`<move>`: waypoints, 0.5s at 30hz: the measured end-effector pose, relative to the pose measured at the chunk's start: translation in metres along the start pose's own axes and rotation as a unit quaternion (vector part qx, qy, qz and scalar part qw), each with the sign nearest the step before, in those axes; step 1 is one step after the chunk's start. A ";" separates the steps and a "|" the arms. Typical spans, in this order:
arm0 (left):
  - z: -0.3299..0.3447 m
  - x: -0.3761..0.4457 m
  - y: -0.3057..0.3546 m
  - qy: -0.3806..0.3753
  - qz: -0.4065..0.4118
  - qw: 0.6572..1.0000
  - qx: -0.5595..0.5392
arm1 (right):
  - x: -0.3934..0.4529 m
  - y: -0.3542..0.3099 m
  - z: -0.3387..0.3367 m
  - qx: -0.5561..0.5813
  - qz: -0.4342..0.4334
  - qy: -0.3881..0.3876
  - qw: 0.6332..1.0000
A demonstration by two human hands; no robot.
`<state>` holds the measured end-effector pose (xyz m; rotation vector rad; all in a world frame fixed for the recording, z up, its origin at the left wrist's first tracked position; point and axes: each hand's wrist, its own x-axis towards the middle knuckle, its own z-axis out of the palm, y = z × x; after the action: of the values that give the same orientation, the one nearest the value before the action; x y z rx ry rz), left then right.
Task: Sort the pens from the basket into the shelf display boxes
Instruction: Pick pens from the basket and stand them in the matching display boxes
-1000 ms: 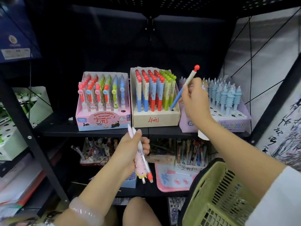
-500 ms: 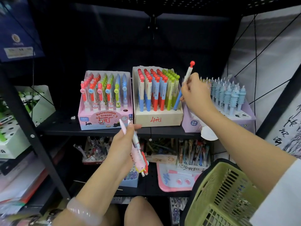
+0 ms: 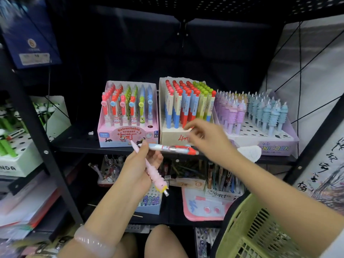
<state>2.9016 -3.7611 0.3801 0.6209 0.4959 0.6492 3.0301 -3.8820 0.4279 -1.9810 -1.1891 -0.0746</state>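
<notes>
The left hand (image 3: 138,164) holds 2 pens: its thumb and fingers are curled round a pink unicorn pen (image 3: 156,175) that slants down to the right, and pinch one end of a white pen with a red end (image 3: 170,148) that lies roughly level in front of the shelf edge. The right hand (image 3: 208,138) hovers just above that white pen, fingers spread and loosely bent, holding nothing. Behind the hands, 3 display boxes stand side by side on the black shelf (image 3: 78,144): a pink retractable eraser pen box (image 3: 128,135), a cream box of red, blue and green ball-topped pens (image 3: 172,137), and a lilac unicorn pen box (image 3: 275,146). The green basket (image 3: 260,231) sits at the lower right, near the right forearm.
</notes>
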 end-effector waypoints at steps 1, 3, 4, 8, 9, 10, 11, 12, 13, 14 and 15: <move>-0.002 0.001 0.000 0.006 0.003 1.000 -0.014 | -0.008 -0.005 0.007 0.079 0.022 -0.062 0.995; -0.006 0.002 0.000 0.004 0.024 0.999 -0.026 | -0.016 -0.011 0.018 0.251 0.082 -0.133 0.955; -0.008 0.001 0.000 0.001 0.034 0.999 -0.026 | -0.017 -0.013 0.023 0.314 0.102 -0.138 0.934; -0.019 -0.001 0.006 -0.030 0.046 0.998 -0.034 | -0.007 -0.026 0.042 0.464 0.179 -0.045 0.866; -0.022 -0.001 0.007 -0.043 0.057 0.997 -0.025 | -0.003 -0.030 0.046 0.465 0.196 -0.020 0.863; -0.024 -0.002 0.008 -0.052 0.070 0.996 -0.012 | 0.003 -0.033 0.050 0.454 0.206 0.000 0.867; -0.026 -0.004 0.010 -0.059 0.081 0.995 0.006 | 0.008 -0.037 0.054 0.442 0.211 0.019 0.872; -0.028 -0.006 0.012 -0.064 0.093 0.993 0.024 | 0.014 -0.042 0.057 0.429 0.209 0.035 0.878; -0.029 -0.007 0.014 -0.065 0.107 0.991 0.045 | 0.019 -0.046 0.060 0.413 0.204 0.049 0.886; -0.031 -0.008 0.017 -0.065 0.121 0.988 0.064 | 0.025 -0.051 0.063 0.390 0.196 0.062 0.898; -0.032 -0.009 0.019 -0.063 0.135 0.985 0.080 | 0.030 -0.056 0.065 0.359 0.179 0.071 0.913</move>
<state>2.8682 -3.7432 0.3720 0.8865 0.3496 0.8263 2.9827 -3.8046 0.4312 -1.4635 -0.6077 0.3545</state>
